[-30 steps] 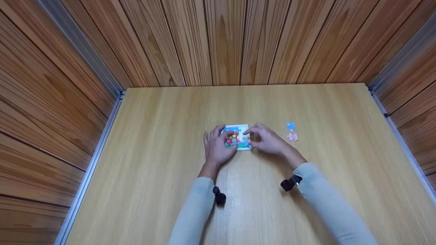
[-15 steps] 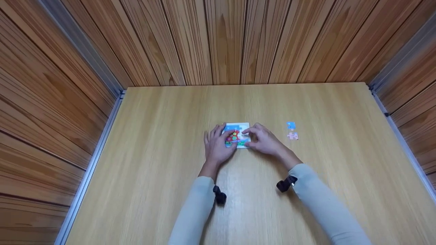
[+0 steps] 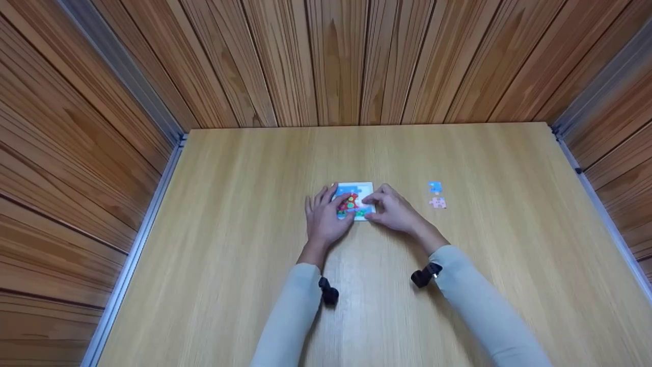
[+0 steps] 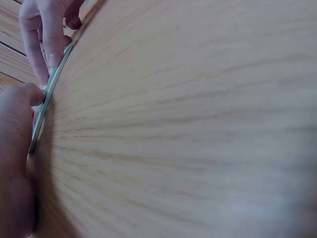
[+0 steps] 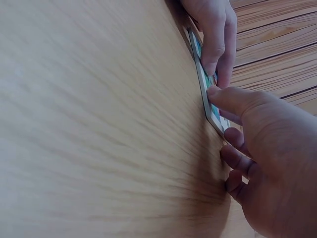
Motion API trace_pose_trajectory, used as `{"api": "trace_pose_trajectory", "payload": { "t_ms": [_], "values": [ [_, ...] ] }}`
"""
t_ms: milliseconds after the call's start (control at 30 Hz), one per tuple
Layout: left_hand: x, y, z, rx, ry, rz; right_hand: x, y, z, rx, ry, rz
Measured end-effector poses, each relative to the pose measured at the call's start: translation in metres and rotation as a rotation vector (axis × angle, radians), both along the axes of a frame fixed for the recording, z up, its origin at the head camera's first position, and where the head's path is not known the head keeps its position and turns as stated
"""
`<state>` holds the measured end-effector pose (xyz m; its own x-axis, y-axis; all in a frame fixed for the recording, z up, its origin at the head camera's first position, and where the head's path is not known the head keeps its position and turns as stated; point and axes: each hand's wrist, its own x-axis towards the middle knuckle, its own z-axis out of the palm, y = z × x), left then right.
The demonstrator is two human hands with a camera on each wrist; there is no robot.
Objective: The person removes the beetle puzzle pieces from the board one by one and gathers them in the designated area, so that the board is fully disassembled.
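Note:
A small jigsaw puzzle in a white frame [image 3: 365,187] lies on the table, showing a red figure with colored spots, blue at the top and green along the bottom. My left hand [image 3: 326,221] rests over its left side, fingers spread, thumb on the near edge. At the right side my right hand [image 3: 398,211] has thumb and index finger bent around a puzzle piece at the lower right corner; the fingers mostly cover that piece. In the right wrist view the right thumb [image 5: 233,99] touches the board [image 5: 202,82] near the left hand's fingertips.
Two loose puzzle pieces lie right of the board: a blue one [image 3: 435,187] and, just nearer, a pink one [image 3: 438,203]. The wooden table [image 3: 244,204] is bounded by plank walls [image 3: 336,61] and metal rails [image 3: 136,244].
The board has shifted slightly away from me. My right hand and forearm have moved a little left, the thumb coming in over the board's lower right corner. The left hand stays nearly still.

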<state>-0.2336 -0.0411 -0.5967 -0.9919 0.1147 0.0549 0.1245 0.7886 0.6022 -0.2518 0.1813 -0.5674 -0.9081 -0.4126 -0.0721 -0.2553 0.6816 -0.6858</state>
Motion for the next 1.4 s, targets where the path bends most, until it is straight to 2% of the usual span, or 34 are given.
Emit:
{"api": "trace_pose_trajectory", "payload": {
  "t_ms": [600, 933, 1333, 1400],
  "values": [
    [-0.001, 0.002, 0.003, -0.025, -0.027, 0.014, 0.001, 0.0, -0.003, -0.027, -0.066, -0.026],
    [-0.002, 0.002, 0.001, -0.026, -0.034, 0.022, 0.003, -0.001, -0.004, -0.07, 0.017, -0.006],
    [-0.002, 0.003, 0.001, -0.027, -0.047, 0.026, 0.005, -0.001, -0.002, -0.089, -0.021, -0.019],
    [-0.002, 0.004, 0.0, -0.029, -0.051, 0.026, 0.002, 0.001, -0.013, -0.101, 0.002, -0.007]
  ]
}}
